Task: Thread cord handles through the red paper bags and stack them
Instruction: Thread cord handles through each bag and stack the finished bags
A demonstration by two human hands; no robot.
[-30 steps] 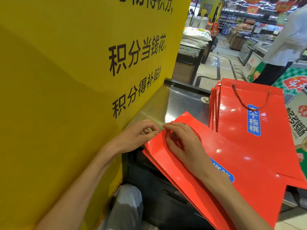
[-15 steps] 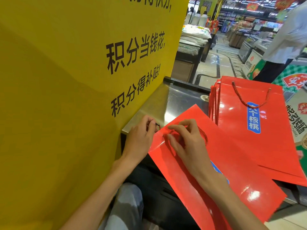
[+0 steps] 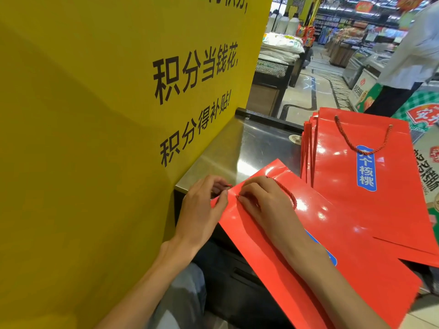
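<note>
Red bag (image 3: 332, 245), yellow sign (image 3: 95, 115)

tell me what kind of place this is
Most likely a supermarket, at a checkout or service counter. Stocked shelves line the aisles in the background, a chest freezer stands beside the walkway, and the red paper bags lie on a steel counter next to a yellow promotional sign.

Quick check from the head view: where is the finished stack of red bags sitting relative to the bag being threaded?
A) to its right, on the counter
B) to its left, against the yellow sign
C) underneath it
A: the finished stack, corded bag on top, lies right of the bag being threaded.
</note>
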